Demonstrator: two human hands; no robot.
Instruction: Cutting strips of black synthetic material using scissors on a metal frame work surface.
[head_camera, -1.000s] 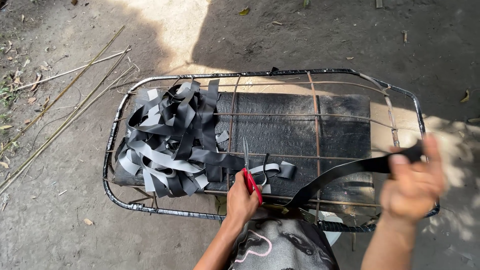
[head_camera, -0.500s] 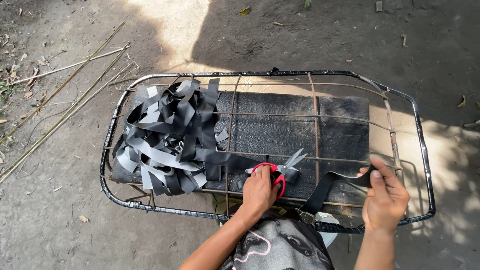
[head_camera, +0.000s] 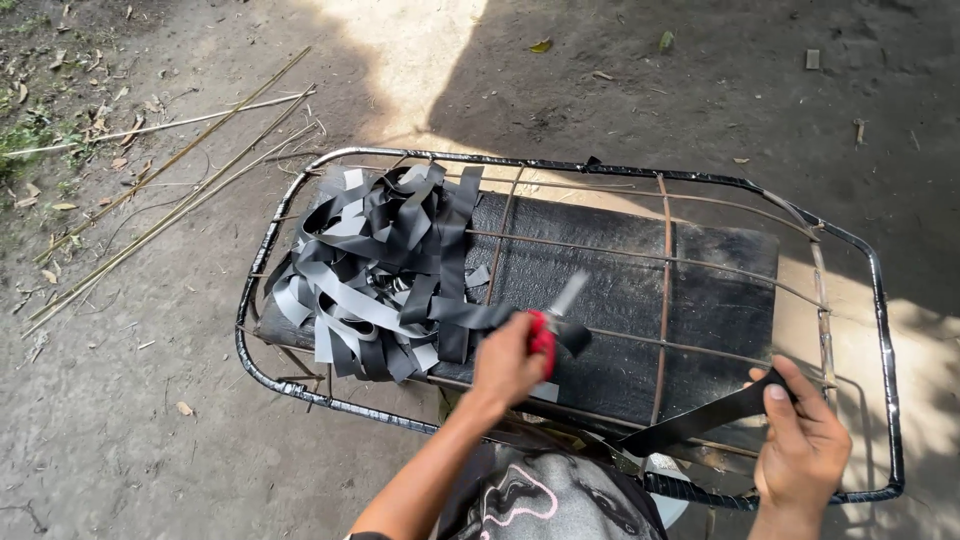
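My left hand (head_camera: 505, 365) grips red-handled scissors (head_camera: 548, 330), blades blurred and pointing up to the right, over a black mat (head_camera: 620, 300). My right hand (head_camera: 800, 440) pinches the end of a black rubber strip (head_camera: 700, 420) that runs down to the left toward my lap. A heap of black and grey cut strips (head_camera: 385, 270) lies on the left part of the mat, just left of the scissors. All of this rests inside a black metal wire frame (head_camera: 880, 300).
The frame stands on bare dirt ground. Thin bamboo sticks (head_camera: 170, 190) lie on the ground to the upper left, with dry leaves and grass beyond. My patterned clothing (head_camera: 540, 500) fills the bottom centre.
My right hand came in from the far right with the strip end and lowered to the frame's near edge. My left hand turned the scissors and carried them toward the strip heap.
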